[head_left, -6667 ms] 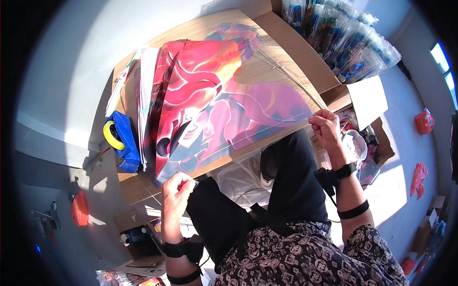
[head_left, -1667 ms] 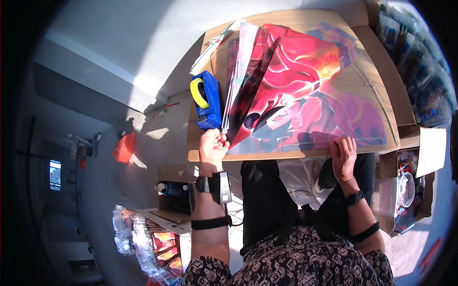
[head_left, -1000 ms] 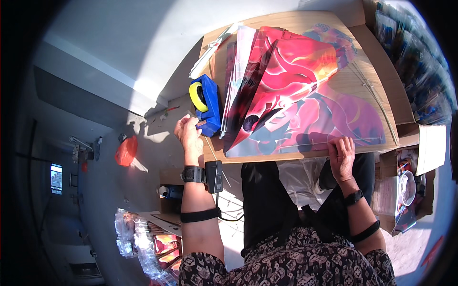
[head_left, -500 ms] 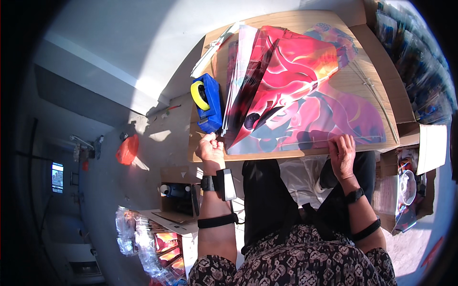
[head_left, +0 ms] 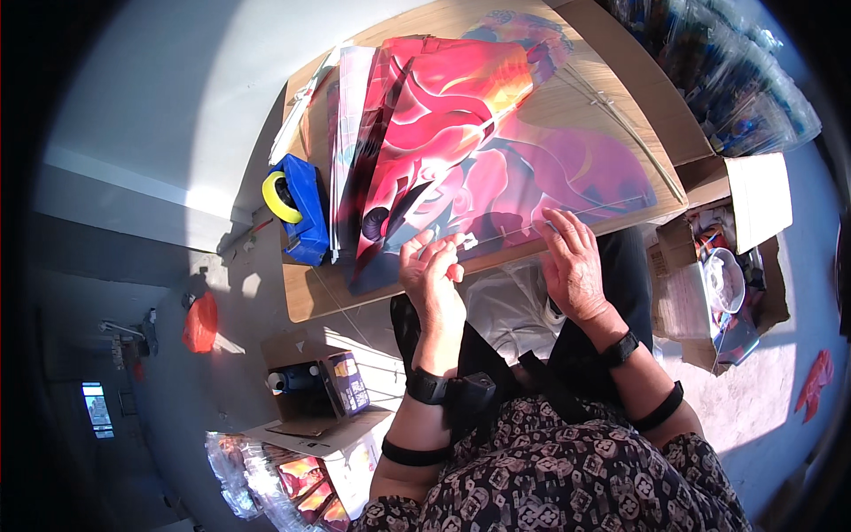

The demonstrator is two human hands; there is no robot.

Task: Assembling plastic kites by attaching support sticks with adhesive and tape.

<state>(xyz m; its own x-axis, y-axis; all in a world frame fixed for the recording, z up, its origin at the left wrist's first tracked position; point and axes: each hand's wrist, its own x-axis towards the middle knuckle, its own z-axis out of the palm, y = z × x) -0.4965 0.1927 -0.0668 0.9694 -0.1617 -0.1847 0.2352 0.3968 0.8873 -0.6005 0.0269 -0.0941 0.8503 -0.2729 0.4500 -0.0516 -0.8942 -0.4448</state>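
Observation:
My left hand (head_left: 434,279) is over the near edge of a large, see-through printed sheet (head_left: 612,173) in pink and purple. Its fingers are curled, with a small whitish bit of tape (head_left: 468,240) at the fingertips. A thin pale rod (head_left: 523,230) runs along the sheet's near edge. My right hand (head_left: 574,266) lies by that edge, fingers stretched out and touching near the rod. Left of the sheets stands a blue tape dispenser (head_left: 308,213) with a yellow roll (head_left: 282,197). Folded red printed sheets (head_left: 443,115) lie on top, partly covering the see-through one.
The wooden table (head_left: 306,303) carries more thin rods (head_left: 620,124) at right and white strips (head_left: 301,106) at far left. Cardboard boxes (head_left: 683,288) with odds and ends stand at right. Plastic-wrapped packs (head_left: 727,80) are piled beyond. An orange bag (head_left: 200,321) lies on the floor.
My left hand has moved right from the tape dispenser to the sheet's near edge. My right hand's fingers have straightened. The view has shifted, so the table appears farther left and tilted.

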